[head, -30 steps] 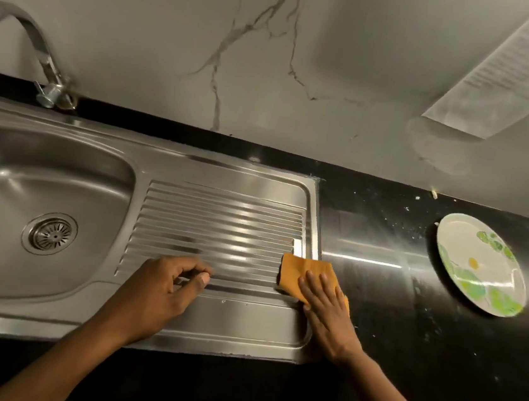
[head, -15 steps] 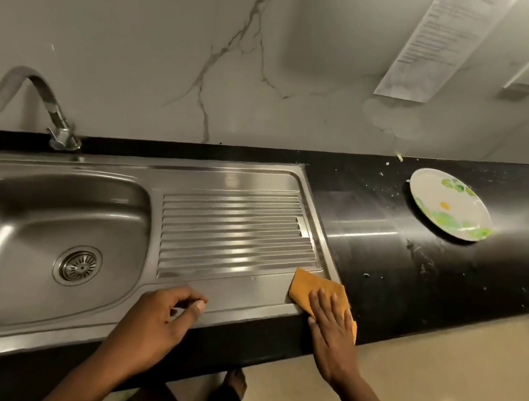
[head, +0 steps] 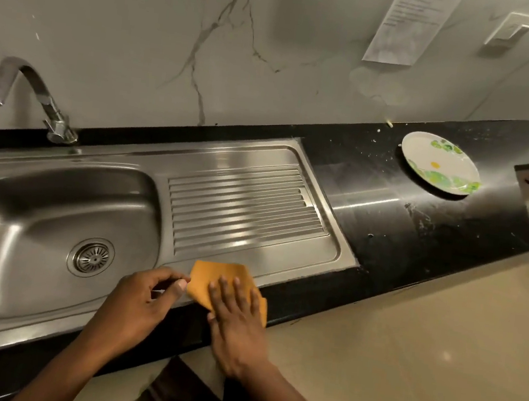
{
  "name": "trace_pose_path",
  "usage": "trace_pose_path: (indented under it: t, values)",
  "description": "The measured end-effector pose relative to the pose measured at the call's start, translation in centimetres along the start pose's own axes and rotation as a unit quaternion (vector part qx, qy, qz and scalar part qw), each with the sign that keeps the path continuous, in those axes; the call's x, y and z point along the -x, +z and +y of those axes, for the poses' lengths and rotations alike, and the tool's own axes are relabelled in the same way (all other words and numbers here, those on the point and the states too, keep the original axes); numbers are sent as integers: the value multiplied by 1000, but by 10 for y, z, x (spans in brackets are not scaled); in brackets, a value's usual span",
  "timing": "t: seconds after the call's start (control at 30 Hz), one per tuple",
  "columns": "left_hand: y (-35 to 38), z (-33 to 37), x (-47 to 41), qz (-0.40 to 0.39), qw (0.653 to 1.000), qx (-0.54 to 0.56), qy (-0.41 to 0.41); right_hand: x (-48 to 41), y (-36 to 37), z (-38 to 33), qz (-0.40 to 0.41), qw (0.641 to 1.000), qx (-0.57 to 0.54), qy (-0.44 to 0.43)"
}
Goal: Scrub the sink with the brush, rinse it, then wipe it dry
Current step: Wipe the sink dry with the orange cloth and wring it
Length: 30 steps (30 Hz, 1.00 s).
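A: Status on the sink job?

B: Wipe-dry stage, by my read. No brush in view, no water visible at the tap (head: 28,87). Orange cloth (head: 215,277) lies on the front rim of the sink (head: 162,159), at the near left corner of the drainboard (head: 242,207). Its near corner laps over the black worktop (head: 401,235) edge.

A: Hands?

B: Right hand (head: 236,316) is flat on top of the cloth, fingers straight and slightly spread, pressing down, gripping nothing. Left hand (head: 142,302) sits on the rim just left of it, fingers loosely curled, nothing in them that I can see. Its thumb tip is just beside the cloth's left edge. Touching or not, can't tell.

A: Which way does the next pass go?

B: The rim's long axis runs left-right along the worktop front. The basin (head: 40,214) and strainer (head: 91,258) lie to the cloth's left, and the drainboard lies directly beyond it, away from the person. Right hand has the cloth and left hand is nearer the basin. My guess is either a slide left along the rim or a push forward over the ribs. The left hand sits in the leftward path and would need to clear.

A: Surfaces?

B: Brushed stainless with streaky highlights. Can't tell wet from reflective. The basin is a rounded rectangle with sloped walls. The drainboard has parallel raised ribs running left-right, so wiping along them should clear the grooves better than across. The cloth looks thin, soft and flat, slightly creased. The worktop is polished black stone with pale specks near a round floral plate (head: 438,164), well off to the right.
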<state>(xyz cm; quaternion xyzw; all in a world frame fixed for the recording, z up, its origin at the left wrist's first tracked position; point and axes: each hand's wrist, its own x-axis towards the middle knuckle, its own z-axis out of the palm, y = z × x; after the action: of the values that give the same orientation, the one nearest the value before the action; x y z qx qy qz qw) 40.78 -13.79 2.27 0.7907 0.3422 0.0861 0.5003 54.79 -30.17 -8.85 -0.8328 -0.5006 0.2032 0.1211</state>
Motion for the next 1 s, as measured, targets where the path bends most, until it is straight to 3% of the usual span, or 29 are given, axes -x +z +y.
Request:
trace_pose_path:
  t: [0.17, 0.27, 0.37, 0.43, 0.57, 0.8, 0.87, 0.93, 1.0]
  values:
    - [-14, -3, 1, 13, 1000, -5, -11, -17, 10, -62, -66, 993, -59, -84]
    - [-20, -2, -3, 35, 999, -7, 0, -35, -10, -74, -62, 977, -203, -37]
    - [-21, 0, -8, 61, 998, 5, 10, -60, -49, -62, -14, 899, -435, 55]
    - [-18, 3, -13, 58, 998, 5, 1, -79, -78, -37, 59, 873, -474, 100]
    - [-6, 9, -26, 58, 998, 11, -10, -103, -134, 43, 189, 844, -472, 171]
    - [18, 19, -55, 31, 999, 13, 12, -104, -163, 166, 187, 840, -450, 241]
    - [22, 21, -61, 29, 999, 8, 25, -101, -159, 184, 181, 878, -359, 259]
    - [25, 24, -67, 31, 999, 2, 35, -96, -157, 194, 171, 932, -194, 253]
    - [26, 25, -71, 30, 999, 0, 40, -89, -154, 195, 146, 969, -33, 198]
